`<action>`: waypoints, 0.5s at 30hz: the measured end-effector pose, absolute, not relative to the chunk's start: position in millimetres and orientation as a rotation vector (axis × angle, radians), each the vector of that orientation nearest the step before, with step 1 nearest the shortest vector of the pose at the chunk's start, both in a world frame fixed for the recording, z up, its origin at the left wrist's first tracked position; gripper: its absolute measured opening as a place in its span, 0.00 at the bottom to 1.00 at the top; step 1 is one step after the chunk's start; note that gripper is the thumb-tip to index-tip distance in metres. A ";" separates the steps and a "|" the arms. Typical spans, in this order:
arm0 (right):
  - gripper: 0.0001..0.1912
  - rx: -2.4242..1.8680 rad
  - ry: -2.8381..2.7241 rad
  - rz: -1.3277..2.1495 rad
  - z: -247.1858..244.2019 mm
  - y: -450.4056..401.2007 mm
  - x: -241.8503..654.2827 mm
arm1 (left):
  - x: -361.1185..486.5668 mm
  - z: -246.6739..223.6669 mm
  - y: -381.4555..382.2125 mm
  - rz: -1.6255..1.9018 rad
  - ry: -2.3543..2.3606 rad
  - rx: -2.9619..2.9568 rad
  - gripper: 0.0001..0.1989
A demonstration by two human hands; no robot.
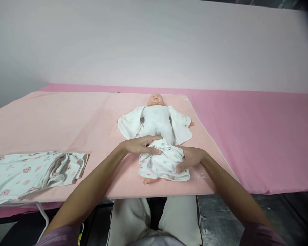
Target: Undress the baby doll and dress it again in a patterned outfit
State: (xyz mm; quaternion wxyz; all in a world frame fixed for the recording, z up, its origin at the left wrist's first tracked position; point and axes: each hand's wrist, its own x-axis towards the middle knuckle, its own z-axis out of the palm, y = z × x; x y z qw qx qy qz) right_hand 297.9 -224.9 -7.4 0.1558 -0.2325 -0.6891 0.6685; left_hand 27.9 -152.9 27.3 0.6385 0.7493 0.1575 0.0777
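A baby doll [156, 99] lies on its back, head away from me, its torso in white cloth [157, 118] with sleeves spread to both sides. White printed fabric [163, 164] is bunched over its legs, and one small foot [149, 180] sticks out below. My left hand [145, 145] grips the fabric's upper left part, thumb on top and fingertips by the doll's thigh. My right hand [188, 159] holds its right side, thumb on top and the other fingers hidden beneath.
A light pink mat [92, 119] lies under the doll, over a darker pink cover [259, 136]. Folded printed cloth [38, 171] rests at the left front, near a white metal frame [42, 213]. A pale wall stands behind.
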 end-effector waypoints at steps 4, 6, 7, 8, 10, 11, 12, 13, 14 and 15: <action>0.29 -0.689 -1.754 1.764 -12.2 -223.0 296.7 | 27.3 22.1 -155.5 0.017 0.280 1.677 0.18; 0.30 -0.728 -1.694 1.763 -13.1 -223.1 293.8 | 23.9 17.2 -155.9 0.022 0.286 1.653 0.18; 0.30 -0.772 -1.676 1.768 -12.6 -223.8 292.5 | 21.6 15.2 -156.3 0.050 0.302 1.644 0.18; 0.30 -0.822 -1.664 1.771 -11.4 -225.0 291.5 | 19.1 13.9 -157.0 0.081 0.320 1.637 0.19; 0.31 -0.892 -1.640 1.758 -7.3 -229.7 290.1 | 14.3 13.8 -160.9 0.144 0.363 1.634 0.22; 0.32 -0.888 -1.635 1.752 -4.7 -233.4 289.3 | 12.5 15.1 -164.3 0.176 0.389 1.637 0.23; 0.33 -0.863 -1.639 1.748 -1.9 -237.9 288.2 | 11.3 17.1 -168.9 0.207 0.415 1.638 0.24; 0.34 -0.838 -1.646 1.733 0.9 -243.3 286.4 | 11.0 19.7 -174.7 0.236 0.437 1.638 0.26; 0.35 -0.836 -1.646 1.684 3.3 -249.2 283.5 | 11.7 22.6 -181.3 0.261 0.456 1.636 0.27; 0.35 -0.874 -1.629 1.595 5.2 -255.6 279.6 | 13.4 25.4 -188.6 0.285 0.474 1.636 0.29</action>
